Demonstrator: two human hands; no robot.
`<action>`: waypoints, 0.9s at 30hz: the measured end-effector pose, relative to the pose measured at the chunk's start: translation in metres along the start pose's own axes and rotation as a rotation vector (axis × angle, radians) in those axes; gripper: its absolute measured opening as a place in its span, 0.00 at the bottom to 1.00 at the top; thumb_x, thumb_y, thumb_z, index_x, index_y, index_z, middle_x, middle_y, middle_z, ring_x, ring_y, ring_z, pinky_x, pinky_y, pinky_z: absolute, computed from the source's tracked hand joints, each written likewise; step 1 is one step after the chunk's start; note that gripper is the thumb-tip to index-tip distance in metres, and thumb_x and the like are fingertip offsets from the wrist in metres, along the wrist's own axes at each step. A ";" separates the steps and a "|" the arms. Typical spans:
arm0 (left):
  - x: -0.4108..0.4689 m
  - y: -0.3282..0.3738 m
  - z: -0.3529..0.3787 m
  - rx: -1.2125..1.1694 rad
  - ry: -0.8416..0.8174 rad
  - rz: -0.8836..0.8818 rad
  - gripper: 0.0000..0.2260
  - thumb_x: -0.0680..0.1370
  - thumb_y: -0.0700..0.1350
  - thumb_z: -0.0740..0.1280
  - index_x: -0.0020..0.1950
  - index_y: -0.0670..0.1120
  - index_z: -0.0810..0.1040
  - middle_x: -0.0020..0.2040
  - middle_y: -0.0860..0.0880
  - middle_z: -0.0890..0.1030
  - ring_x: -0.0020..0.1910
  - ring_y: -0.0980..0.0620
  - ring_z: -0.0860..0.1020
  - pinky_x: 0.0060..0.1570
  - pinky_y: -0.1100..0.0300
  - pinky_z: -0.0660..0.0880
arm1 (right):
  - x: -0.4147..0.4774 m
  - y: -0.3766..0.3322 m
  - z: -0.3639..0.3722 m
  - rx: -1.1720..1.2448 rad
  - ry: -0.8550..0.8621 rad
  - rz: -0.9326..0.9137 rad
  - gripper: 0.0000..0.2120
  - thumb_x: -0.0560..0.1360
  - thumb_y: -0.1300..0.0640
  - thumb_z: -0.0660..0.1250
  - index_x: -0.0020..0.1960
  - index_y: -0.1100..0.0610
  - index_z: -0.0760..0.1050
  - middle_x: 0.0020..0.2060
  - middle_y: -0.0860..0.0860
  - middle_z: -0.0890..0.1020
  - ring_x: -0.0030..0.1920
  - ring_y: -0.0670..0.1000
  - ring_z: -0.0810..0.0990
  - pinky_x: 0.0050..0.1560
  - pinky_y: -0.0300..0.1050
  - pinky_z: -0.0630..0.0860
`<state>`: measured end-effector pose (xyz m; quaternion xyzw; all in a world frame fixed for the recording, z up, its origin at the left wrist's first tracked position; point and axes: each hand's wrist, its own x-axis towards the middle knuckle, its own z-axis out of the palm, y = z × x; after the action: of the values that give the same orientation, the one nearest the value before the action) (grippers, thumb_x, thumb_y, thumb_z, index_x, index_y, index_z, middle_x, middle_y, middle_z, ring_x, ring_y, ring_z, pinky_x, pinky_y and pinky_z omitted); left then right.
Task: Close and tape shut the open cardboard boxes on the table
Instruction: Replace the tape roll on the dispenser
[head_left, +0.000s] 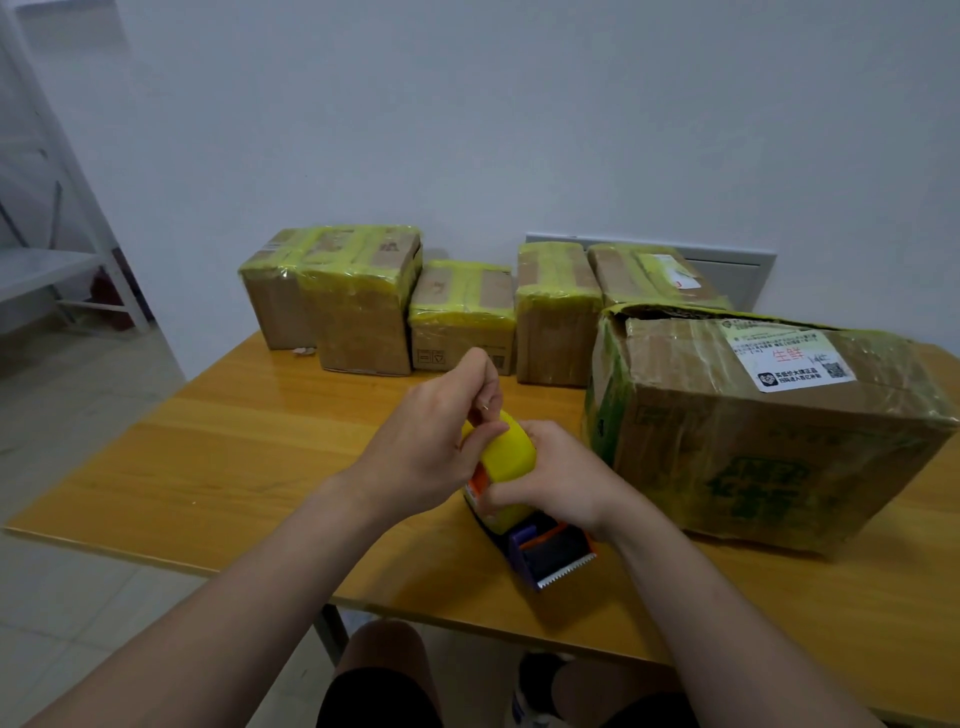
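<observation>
A tape dispenser (545, 553) with an orange and purple frame and a serrated blade stands on the wooden table (249, 467), loaded with a yellow tape roll (511, 457). My right hand (556, 475) grips the dispenser around the roll. My left hand (441, 436) pinches at the top of the roll, fingers curled on the tape's edge. To the right lies a large cardboard box (769, 436) with green print and a white label; its far top flap gapes a little. Several smaller boxes wrapped in yellow tape stand along the back, among them a tall box (358, 306).
The table's back edge meets a white wall (519, 130). A metal shelf frame (57, 270) stands at the left over a tiled floor. My knees and a shoe show under the table's near edge. Bare tabletop lies to the left of my hands.
</observation>
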<state>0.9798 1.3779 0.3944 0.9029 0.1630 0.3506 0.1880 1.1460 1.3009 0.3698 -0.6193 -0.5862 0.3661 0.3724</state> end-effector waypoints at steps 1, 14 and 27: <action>0.000 0.002 0.000 -0.024 -0.018 0.002 0.20 0.80 0.39 0.71 0.48 0.56 0.60 0.44 0.54 0.74 0.41 0.52 0.72 0.38 0.53 0.70 | 0.000 0.000 -0.001 0.014 0.002 0.008 0.18 0.66 0.59 0.82 0.52 0.56 0.80 0.47 0.59 0.84 0.46 0.59 0.83 0.50 0.62 0.80; 0.000 -0.009 -0.025 -0.501 -0.082 -0.307 0.21 0.78 0.34 0.73 0.60 0.47 0.64 0.46 0.43 0.76 0.38 0.45 0.75 0.43 0.44 0.77 | 0.002 -0.013 -0.002 0.090 -0.064 0.081 0.18 0.67 0.60 0.82 0.54 0.61 0.82 0.45 0.54 0.87 0.44 0.52 0.85 0.50 0.51 0.81; 0.027 -0.006 -0.041 0.234 -0.300 -0.183 0.05 0.77 0.50 0.76 0.44 0.51 0.84 0.46 0.55 0.81 0.44 0.58 0.78 0.43 0.55 0.78 | -0.006 -0.010 0.004 0.120 -0.004 0.100 0.26 0.67 0.60 0.82 0.62 0.50 0.77 0.55 0.56 0.83 0.55 0.58 0.82 0.56 0.58 0.81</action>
<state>0.9690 1.4042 0.4350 0.9420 0.2541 0.1724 0.1353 1.1371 1.2953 0.3770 -0.6237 -0.5323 0.4198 0.3890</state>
